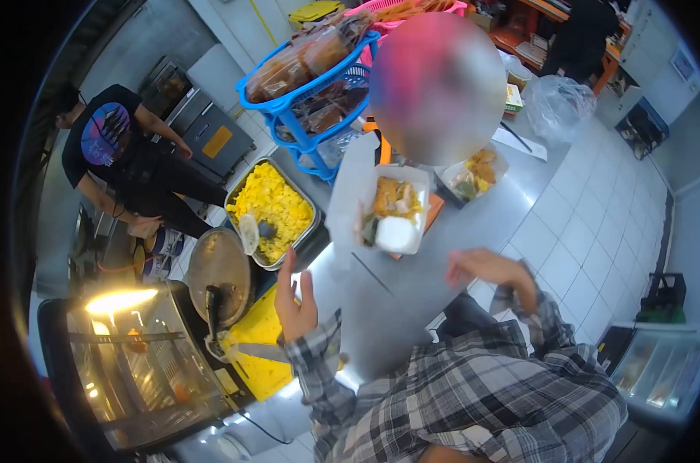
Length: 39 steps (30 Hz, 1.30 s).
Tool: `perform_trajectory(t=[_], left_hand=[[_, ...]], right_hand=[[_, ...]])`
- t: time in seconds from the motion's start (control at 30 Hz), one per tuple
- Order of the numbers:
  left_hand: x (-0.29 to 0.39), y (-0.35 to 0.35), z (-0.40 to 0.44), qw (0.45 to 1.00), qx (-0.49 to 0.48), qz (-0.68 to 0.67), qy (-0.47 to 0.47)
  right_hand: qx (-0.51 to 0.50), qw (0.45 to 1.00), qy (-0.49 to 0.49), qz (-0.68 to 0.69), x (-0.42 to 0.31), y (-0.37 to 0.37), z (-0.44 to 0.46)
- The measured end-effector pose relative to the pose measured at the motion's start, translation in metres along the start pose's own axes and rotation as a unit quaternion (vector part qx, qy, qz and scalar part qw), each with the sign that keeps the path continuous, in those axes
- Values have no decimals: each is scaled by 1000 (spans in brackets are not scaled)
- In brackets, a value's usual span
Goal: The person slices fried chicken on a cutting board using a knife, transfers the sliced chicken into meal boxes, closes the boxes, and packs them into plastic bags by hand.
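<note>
My left hand (296, 299) is raised with its fingers apart and nothing in it, above the yellow cutting board (259, 339) and right of the round pan lid (220, 266). A knife (262, 351) lies on the board, partly behind my sleeve. My right hand (481, 266) hovers over the steel table's near edge, its fingers bent and blurred. Between and beyond both hands, an open white takeout box (425, 202) holds white rice (397, 234) and golden fried food (394, 196). Another box with food (473, 179) stands farther right, partly hidden by a blurred patch.
A metal tray of yellow food (269, 204) stands at the left, below a blue rack (307, 104) of bagged items. A lit glass warmer (134, 363) is at the lower left. One person (126, 154) stands at the left, another (585, 38) at the upper right.
</note>
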<state>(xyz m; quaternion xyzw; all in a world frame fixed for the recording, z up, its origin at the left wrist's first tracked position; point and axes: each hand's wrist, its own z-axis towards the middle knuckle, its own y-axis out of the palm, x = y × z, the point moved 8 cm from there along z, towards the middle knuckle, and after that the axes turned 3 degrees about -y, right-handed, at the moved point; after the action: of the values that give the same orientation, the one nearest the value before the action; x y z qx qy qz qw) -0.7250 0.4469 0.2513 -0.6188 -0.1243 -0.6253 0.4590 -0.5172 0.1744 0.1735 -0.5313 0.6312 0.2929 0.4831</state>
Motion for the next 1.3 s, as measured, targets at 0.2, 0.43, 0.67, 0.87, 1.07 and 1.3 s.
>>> perform_trajectory(t=[0.2,0.43,0.67,0.87,1.07,1.3], left_hand=[[71,107,57,995,52,20,88],[82,210,7,904,134,407,14],[50,214,-25,934,194,287,-88],[-52,198,-37,953,227,-78,-184],[-86,167,-14,912,209,-253,-246],[-34,157,1,948,211,-21,-239]], right_hand=[[119,984,-109,-81,-23,-146,-2],[111,897,-406,-135,-127,-134,48],[127,816,-264,-499,-89,-53,196],[137,910,-282,-270,-54,-59,189],[95,954,-255,-122,-40,-77,172],[220,936,-232,-146,-41,-101,148]])
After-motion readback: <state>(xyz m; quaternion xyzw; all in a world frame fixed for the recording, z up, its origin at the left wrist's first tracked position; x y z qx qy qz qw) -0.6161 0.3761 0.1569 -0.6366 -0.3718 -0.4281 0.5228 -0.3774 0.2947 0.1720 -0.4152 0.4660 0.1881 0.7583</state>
